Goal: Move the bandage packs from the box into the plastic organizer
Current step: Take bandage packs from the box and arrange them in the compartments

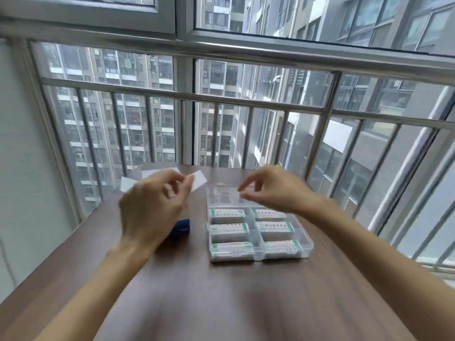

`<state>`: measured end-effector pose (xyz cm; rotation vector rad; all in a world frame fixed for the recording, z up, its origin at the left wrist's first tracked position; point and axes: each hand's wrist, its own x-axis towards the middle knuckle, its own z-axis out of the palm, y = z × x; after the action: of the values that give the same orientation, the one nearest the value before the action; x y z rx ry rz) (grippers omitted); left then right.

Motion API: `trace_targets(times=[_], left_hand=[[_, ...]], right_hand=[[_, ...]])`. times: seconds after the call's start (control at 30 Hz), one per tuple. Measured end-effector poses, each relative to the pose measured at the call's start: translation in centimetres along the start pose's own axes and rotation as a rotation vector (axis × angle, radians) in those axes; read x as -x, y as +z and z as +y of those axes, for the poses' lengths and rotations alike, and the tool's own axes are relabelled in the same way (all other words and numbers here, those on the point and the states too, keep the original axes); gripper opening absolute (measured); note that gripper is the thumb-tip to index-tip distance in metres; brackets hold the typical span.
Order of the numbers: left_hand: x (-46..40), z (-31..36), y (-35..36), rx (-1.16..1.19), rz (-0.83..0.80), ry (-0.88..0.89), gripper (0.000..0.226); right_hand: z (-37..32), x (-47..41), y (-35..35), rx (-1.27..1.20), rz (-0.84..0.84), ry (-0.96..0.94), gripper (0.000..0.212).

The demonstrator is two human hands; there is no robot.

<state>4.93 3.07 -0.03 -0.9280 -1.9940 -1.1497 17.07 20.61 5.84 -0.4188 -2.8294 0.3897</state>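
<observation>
I am pinching a white slip (197, 181) in my left hand (152, 207); my right hand (268, 190) is hovering with curled fingers, empty. 6 bandage packs (227, 215) are sitting in the plastic organizer (307, 244) at 1 o'clock. Risk: my right wrist is crowding the raised lid (221, 195), which may snap down.

You see a dark brown wood-grain bench (221, 299). The organizer (309, 244) is clear plastic. Each pack (227, 214) is white with green edging and red print. A dark blue object (182, 227) lies left of it. The box (150, 172) is white. The railing (246, 98) is silver-grey.
</observation>
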Motion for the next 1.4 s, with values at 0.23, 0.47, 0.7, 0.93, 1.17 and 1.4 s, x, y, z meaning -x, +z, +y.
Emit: trace_targets(times=[0.23,0.47,0.7,0.93,1.17,1.4], left_hand=[[0.9,-7.2,-0.8,0.087,0.085,-0.61,0.062],[1.7,-6.6,-1.6,0.822,-0.23,-0.574,0.002],[3.5,-6.9,-0.6,0.564,-0.235,-0.316,0.03],[2.5,-6.9,-1.2,0.456,-0.09,-0.412,0.015],[-0.1,-6.7,-3.1,0.692,-0.373,-0.57,0.02],[-0.4,-6.4,-2.7,0.733,-0.29,-0.706,0.012]], right_hand=[[-5.4,-3.7,7.0,0.311,0.143,-0.282,0.053],[-4.5,-2.3,10.3,0.287,0.508,-0.507,0.013],[-2.6,0.3,11.8,0.203,0.507,-0.471,0.016],[-3.8,-0.1,10.9,0.216,0.447,-0.474,0.008],[-5.1,-0.4,9.3,0.179,0.361,-0.485,0.003],[-7.5,-0.4,8.2,0.199,0.206,-0.414,0.019]])
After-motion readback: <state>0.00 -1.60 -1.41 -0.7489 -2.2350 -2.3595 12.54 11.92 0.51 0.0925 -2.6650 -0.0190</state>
